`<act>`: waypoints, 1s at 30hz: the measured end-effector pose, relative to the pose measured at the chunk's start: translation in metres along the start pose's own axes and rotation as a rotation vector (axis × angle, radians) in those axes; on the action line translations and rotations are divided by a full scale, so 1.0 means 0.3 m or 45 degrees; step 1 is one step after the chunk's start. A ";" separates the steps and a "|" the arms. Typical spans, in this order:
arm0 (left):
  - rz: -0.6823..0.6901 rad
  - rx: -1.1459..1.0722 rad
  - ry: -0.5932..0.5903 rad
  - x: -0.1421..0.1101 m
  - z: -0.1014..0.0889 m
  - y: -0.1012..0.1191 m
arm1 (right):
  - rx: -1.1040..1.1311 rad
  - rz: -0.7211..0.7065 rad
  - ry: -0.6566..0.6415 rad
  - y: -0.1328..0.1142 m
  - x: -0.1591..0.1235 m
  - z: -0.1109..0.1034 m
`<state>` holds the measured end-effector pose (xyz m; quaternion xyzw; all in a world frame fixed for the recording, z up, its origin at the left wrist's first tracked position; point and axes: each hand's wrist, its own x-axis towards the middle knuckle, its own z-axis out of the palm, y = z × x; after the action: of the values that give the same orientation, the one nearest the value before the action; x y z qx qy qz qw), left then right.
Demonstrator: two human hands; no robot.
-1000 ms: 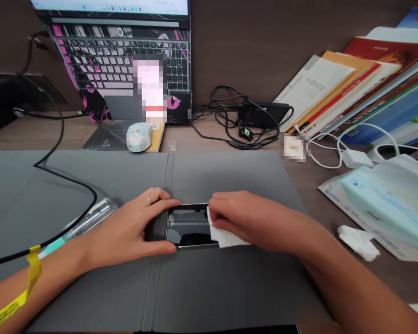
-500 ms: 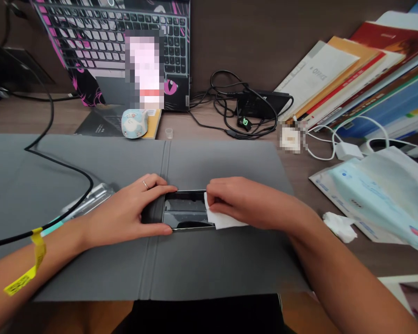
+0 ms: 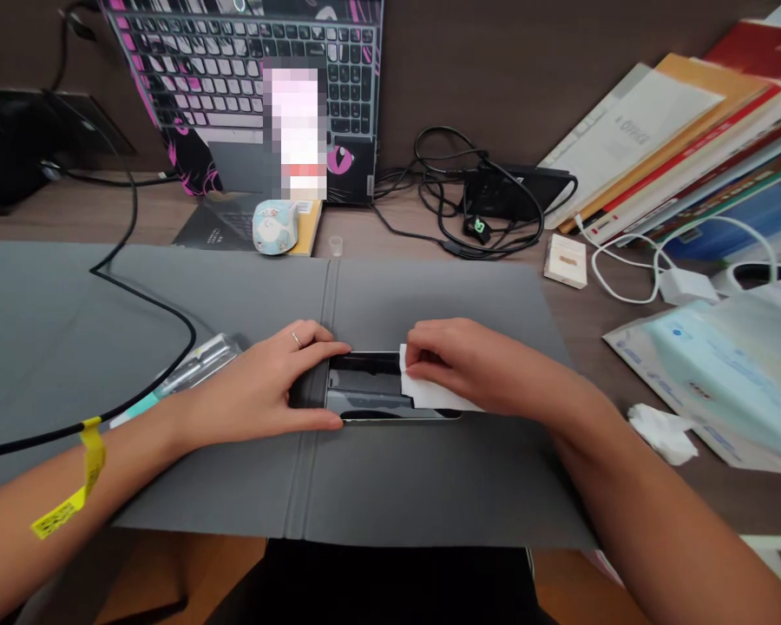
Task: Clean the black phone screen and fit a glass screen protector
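A dark-screened smartphone [image 3: 364, 380] lies flat and lengthwise on a grey desk mat [image 3: 423, 486]. My left hand [image 3: 279, 382] grips its left end, thumb on the near long edge and index finger on the far one. Over the right part of the screen, a folded white tissue [image 3: 433, 393] is pinched in the closed fingers of my right hand [image 3: 462, 356] and pressed against the glass. The tissue and hand hide much of the phone's right half. A clear plastic package [image 3: 201, 365] lies beyond my left forearm.
A laptop [image 3: 234, 87] stands at the back, with a patterned mouse [image 3: 275, 227] before it. A black cable [image 3: 182, 317] crosses the mat at left. On the right are a small box [image 3: 566, 260], a crumpled tissue [image 3: 664, 432], a plastic packet [image 3: 722, 373] and leaning books [image 3: 677, 130].
The tissue and my right hand have shifted slightly toward the phone's far edge, uncovering more of its near edge. My left hand keeps its hold. The whole view has moved a little.
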<state>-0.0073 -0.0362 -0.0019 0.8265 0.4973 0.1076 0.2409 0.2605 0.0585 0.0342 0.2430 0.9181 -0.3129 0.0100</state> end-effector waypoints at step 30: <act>0.025 0.033 0.031 -0.002 -0.005 0.003 | -0.123 -0.079 0.300 -0.029 0.116 0.084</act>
<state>-0.0074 -0.0366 -0.0001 0.8329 0.4935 0.1136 0.2232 0.2227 0.0532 0.0129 0.2489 0.9340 -0.2377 -0.0959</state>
